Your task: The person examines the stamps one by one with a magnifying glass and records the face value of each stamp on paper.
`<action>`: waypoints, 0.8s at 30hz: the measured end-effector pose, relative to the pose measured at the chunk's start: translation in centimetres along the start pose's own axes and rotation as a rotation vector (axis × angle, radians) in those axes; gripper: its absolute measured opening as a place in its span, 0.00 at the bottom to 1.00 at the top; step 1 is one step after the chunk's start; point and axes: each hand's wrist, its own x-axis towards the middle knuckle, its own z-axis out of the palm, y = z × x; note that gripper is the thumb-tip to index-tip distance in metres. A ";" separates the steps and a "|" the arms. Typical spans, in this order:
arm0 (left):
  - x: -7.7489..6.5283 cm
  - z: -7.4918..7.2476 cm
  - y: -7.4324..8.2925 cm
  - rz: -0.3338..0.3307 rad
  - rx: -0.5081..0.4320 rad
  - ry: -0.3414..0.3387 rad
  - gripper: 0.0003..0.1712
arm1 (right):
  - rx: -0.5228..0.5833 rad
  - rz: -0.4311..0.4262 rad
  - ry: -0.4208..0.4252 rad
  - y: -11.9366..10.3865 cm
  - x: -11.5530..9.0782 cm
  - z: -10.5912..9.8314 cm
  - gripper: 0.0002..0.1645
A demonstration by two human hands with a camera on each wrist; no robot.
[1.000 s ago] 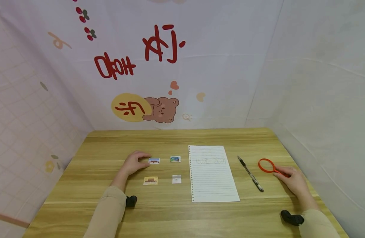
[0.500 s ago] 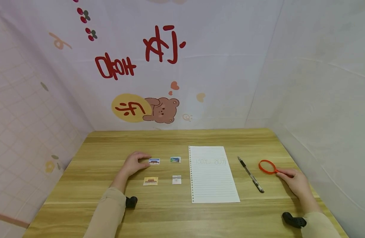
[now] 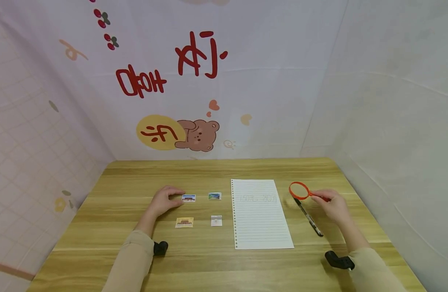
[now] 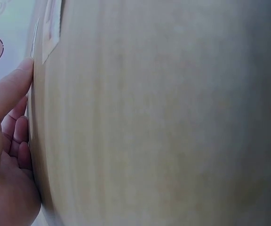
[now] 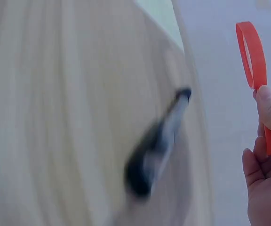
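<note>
My right hand (image 3: 332,205) grips the handle of a red-rimmed magnifying glass (image 5: 257,56), raised above the table. In the head view its ring overlaps the tip of a black and clear pen (image 3: 309,217) lying on the wood. My left hand (image 3: 166,201) rests on the table, thumb and fingertips at the left edge of a postage stamp (image 3: 188,198) with a red building. Three more stamps lie around it: a blue-green one (image 3: 214,196), a yellow one (image 3: 184,222) and a pale grey one (image 3: 216,220).
Between the stamps and the pen lies a lined sheet of paper (image 3: 262,227) with faint handwriting and a punched left edge. The wood-grain table (image 3: 194,263) meets a printed cloth wall (image 3: 275,101) at the back, with more cloth on both sides.
My right hand has lifted the magnifying glass off the right side of the table and carried it leftward, over the pen's tip. My left hand has stayed by the stamp.
</note>
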 end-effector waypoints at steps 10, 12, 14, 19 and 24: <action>-0.2 -0.1 0.3 0.003 -0.012 0.000 0.21 | 0.151 -0.115 -0.077 -5.6 2.6 7.9 0.08; -0.3 -0.2 0.3 0.004 -0.013 -0.001 0.21 | 0.164 -0.127 -0.101 -6.8 2.9 9.5 0.08; -0.3 -0.2 0.3 0.003 -0.011 -0.002 0.21 | 0.170 -0.145 -0.123 -7.9 3.2 11.0 0.09; -0.2 -0.1 0.2 -0.005 -0.008 -0.003 0.22 | 0.157 -0.204 -0.155 -10.3 3.8 14.5 0.08; -0.2 -0.2 0.4 -0.005 -0.011 -0.003 0.22 | 0.133 -0.202 -0.153 -12.2 4.0 17.5 0.08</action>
